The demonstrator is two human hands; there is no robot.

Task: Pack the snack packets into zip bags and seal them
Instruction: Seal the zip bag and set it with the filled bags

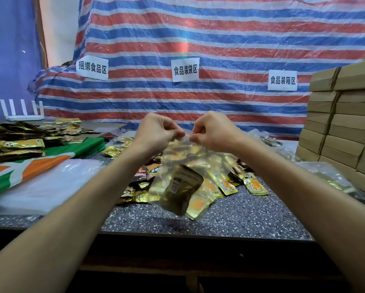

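Where it hangs above the speckled counter (241,220), one clear zip bag (177,157) holds gold and dark snack packets (182,188). Left grip (156,130) and right grip (215,129), fingers curled, each pinch its top edge, close together. Loose packets (251,183) lie heaped beneath, with flat cardboard boxes (342,123) stacked at right.

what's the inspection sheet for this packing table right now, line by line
surface: speckled tabletop, partly covered.
job's things: clear zip bag held above the table with snack packets inside, seal state unclear; loose packets piled beneath it.
clutter: stacked packets and green-orange sheet at left; clear plastic sheets; white router.
grips: left hand and right hand each pinch the bag's top edge, close together.
cables: nothing seen.
surroundings: striped tarp with three paper signs; cardboard boxes stacked at right.
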